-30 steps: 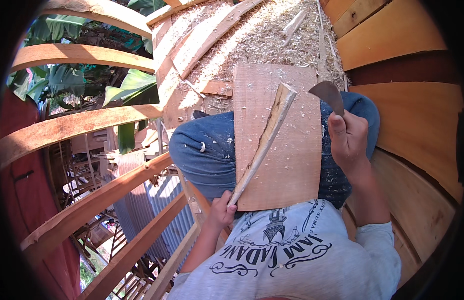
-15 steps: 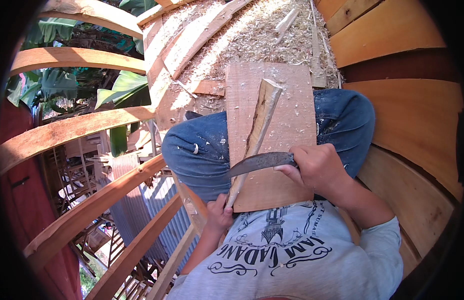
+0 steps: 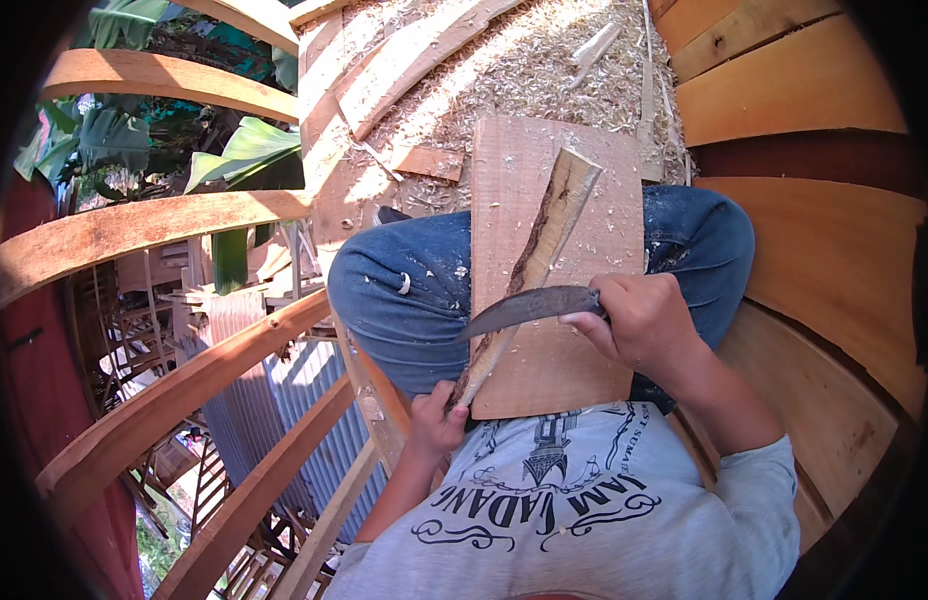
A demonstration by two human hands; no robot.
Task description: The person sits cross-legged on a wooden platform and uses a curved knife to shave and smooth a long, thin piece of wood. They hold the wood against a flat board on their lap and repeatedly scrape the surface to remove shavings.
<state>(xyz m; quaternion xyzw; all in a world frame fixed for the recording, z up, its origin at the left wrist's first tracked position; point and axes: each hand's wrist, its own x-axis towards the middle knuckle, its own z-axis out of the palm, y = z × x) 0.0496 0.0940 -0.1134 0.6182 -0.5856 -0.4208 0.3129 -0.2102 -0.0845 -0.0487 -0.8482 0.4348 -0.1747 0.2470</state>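
A flat wooden board [image 3: 604, 215] lies across my lap, over the blue jeans [image 3: 399, 290]. Slanting over it is a rough wooden stick [image 3: 556, 240] with dark bark along one side, its far end pointing away to the right. My left hand [image 3: 439, 415] is closed round the stick's near end, by the board's lower left corner. In my right hand [image 3: 644, 315] is a curved knife [image 3: 529, 308] with a dark blade, gripped by its handle, which the fingers hide. The blade crosses over the stick and points left.
Wood shavings [image 3: 544, 80] cover the floor beyond my knees, with a long offcut [image 3: 414, 65] among them. Wooden rails [image 3: 154, 225] stand along the left, above a corrugated metal sheet [image 3: 319, 410]. Overlapping planks [image 3: 804, 240] form a wall close on the right.
The stick has turned about its length, showing more of its barked side. Its far end has shifted slightly right, as has the knife. The whole view has shifted a little too.
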